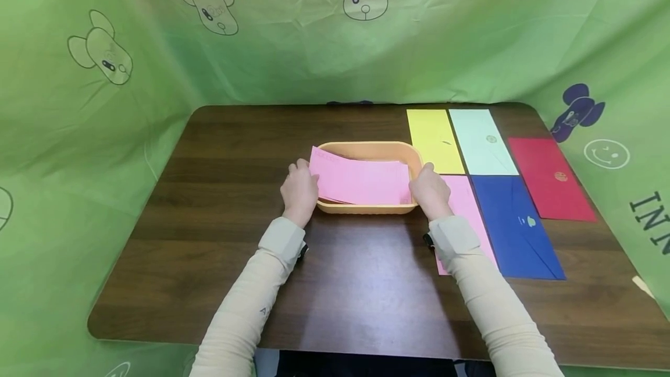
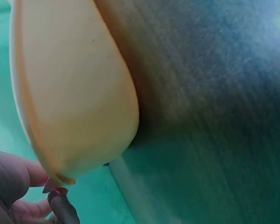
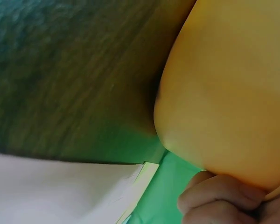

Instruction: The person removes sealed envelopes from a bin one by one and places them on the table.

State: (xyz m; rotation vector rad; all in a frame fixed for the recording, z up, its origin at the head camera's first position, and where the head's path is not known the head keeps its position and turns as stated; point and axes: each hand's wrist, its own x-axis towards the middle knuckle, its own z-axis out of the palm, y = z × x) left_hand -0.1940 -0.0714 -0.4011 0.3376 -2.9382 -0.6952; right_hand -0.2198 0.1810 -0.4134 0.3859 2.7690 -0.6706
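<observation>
Both left hand [image 1: 300,192] and right hand [image 1: 430,192] are gripping the tray [image 1: 366,209]; pink sheets [image 1: 361,184] are already lying inside, five envelopes [image 1: 505,214] remaining outside, right.

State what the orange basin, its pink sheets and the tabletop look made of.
Orange basin: probably smooth, matte plastic, from its even color and rounded rim. Pink sheets: likely matte paper, with thin edges. Tabletop: wood or laminate, streaked like grain, with a soft sheen.

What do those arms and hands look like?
Left hand and right hand are gloveless. The sleeves are off-white and wrinkled, with wide pale wristbands and a small black device at each wrist; a small dark marking shows on the left sleeve.
</observation>
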